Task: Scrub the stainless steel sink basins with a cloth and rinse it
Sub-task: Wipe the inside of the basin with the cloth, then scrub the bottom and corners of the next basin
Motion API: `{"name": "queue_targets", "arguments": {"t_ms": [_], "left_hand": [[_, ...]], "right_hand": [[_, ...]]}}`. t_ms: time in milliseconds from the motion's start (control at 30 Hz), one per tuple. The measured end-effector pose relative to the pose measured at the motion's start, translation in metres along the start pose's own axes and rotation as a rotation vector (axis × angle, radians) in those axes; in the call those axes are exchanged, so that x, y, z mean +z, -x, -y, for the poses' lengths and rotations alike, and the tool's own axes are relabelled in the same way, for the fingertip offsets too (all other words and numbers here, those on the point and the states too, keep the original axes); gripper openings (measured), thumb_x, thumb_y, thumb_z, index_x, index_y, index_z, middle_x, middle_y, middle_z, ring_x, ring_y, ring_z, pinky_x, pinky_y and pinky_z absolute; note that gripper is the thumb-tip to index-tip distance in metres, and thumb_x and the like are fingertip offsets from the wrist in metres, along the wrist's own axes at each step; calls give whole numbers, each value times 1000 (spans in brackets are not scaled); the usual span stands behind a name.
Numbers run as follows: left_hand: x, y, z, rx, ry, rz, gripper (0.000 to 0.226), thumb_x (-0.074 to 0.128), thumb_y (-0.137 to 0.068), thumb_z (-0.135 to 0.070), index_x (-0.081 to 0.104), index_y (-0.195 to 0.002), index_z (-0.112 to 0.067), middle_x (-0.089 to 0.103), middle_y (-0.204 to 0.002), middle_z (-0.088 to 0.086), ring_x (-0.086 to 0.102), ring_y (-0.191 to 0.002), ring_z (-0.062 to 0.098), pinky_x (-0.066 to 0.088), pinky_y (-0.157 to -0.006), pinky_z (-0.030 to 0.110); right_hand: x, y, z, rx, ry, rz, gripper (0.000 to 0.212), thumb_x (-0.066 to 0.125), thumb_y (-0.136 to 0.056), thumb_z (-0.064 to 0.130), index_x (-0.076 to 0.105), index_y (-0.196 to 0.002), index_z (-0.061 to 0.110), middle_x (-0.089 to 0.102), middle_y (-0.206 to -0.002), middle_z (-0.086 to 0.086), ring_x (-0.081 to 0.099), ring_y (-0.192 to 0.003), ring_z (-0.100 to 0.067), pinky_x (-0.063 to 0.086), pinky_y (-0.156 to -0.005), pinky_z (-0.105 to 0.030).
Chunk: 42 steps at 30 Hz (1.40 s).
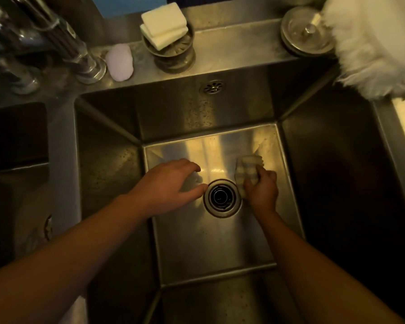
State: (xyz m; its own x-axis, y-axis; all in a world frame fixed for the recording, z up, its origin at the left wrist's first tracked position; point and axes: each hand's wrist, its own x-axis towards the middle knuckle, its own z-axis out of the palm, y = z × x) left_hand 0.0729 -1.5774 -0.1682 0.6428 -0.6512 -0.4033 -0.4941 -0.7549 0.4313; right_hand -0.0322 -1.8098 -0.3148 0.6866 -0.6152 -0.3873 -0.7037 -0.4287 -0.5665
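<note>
The left hand [171,183], empty with fingers loosely spread, reaches the sink basin [208,242] floor beside the drain [222,198], while the right hand [262,191] grips the cloth [248,169] just right of it, so scrubbing seems underway, with speckled walls and rinsing left.

Pale checked cloth [248,170] crumpled on steel sink basin [211,244] floor.

Home kitchen: steel sink [108,183], sponges [164,24], faucet [63,40].
</note>
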Motion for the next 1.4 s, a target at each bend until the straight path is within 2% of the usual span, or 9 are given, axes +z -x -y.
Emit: {"name": "queue_targets", "arguments": {"t_ms": [200, 300, 367, 533, 733, 833, 1067, 1233, 1400], "left_hand": [[-2, -3, -2, -13, 0, -61, 56, 47, -92, -65, 55, -132, -27, 60, -130, -5, 56, -117, 16, 44, -95, 33], [0, 1, 0, -20, -25, -65, 53, 49, -93, -62, 57, -130, -25, 62, -126, -2, 58, -114, 18, 46, -94, 35], [-2, 8, 2, -40, -44, -52, 56, 44, -91, -64, 57, -129, -25, 63, -126, -3, 59, -113, 18, 47, -94, 36], [-22, 31, -9, -65, 1, -126, 67, 29, -89, -71, 59, -128, -26, 63, -128, -5, 57, -117, 15, 46, -97, 35], [-54, 73, -37, -86, 99, -249, 59, 30, -93, -69, 61, -123, -29, 64, -123, -8, 57, -115, 12, 45, -95, 34], [-79, 94, -56, -40, 128, -322, 53, 34, -93, -63, 64, -115, -25, 65, -112, -8, 60, -104, 12, 43, -83, 28], [-132, 161, -71, 30, 96, -459, 56, 40, -89, -63, 62, -123, -24, 65, -116, -9, 59, -105, 9, 48, -88, 31], [-158, 235, -48, 13, 89, -652, 52, 44, -92, -57, 66, -121, -20, 67, -116, -4, 61, -105, 13, 49, -88, 32], [-172, 314, 0, -89, 42, -629, 58, 38, -92, -64, 61, -129, -25, 64, -126, -7, 58, -114, 9, 47, -94, 32]], "right_hand": [[40, 2, 47, -163, 63, 210, 48, 65, -90, 27, 54, -136, 20, 48, -125, -7, 59, -99, -24, 42, -86, -25], [49, 14, 58, -185, -2, 387, 35, 67, -86, 31, 66, -121, 23, 63, -109, -6, 65, -95, -23, 43, -76, -23], [45, 29, 59, -121, -96, 425, 29, 67, -87, 26, 68, -115, 23, 69, -106, -2, 65, -96, -19, 45, -78, -25], [1, 64, 67, -23, -353, 362, 30, 69, -84, 8, 65, -110, 23, 69, -103, 2, 66, -97, -18, 55, -89, -35], [-74, 105, 106, -102, -530, 224, 36, 73, -83, 8, 64, -115, 21, 66, -97, 12, 65, -82, 2, 49, -63, -9], [-106, 129, 126, -160, -591, 169, 34, 76, -83, 10, 66, -115, 17, 69, -95, 9, 66, -78, 6, 52, -65, -13], [-152, 186, 186, -298, -628, 98, 32, 79, -81, 17, 68, -112, 16, 73, -96, 1, 71, -84, -10, 60, -73, -31], [-152, 235, 246, -413, -642, 158, 30, 75, -85, 18, 66, -114, 18, 71, -97, 7, 69, -85, -4, 60, -74, -26], [-127, 288, 303, -522, -575, 227, 30, 74, -86, 17, 66, -114, 17, 71, -97, 6, 69, -85, -5, 60, -74, -27]]}}
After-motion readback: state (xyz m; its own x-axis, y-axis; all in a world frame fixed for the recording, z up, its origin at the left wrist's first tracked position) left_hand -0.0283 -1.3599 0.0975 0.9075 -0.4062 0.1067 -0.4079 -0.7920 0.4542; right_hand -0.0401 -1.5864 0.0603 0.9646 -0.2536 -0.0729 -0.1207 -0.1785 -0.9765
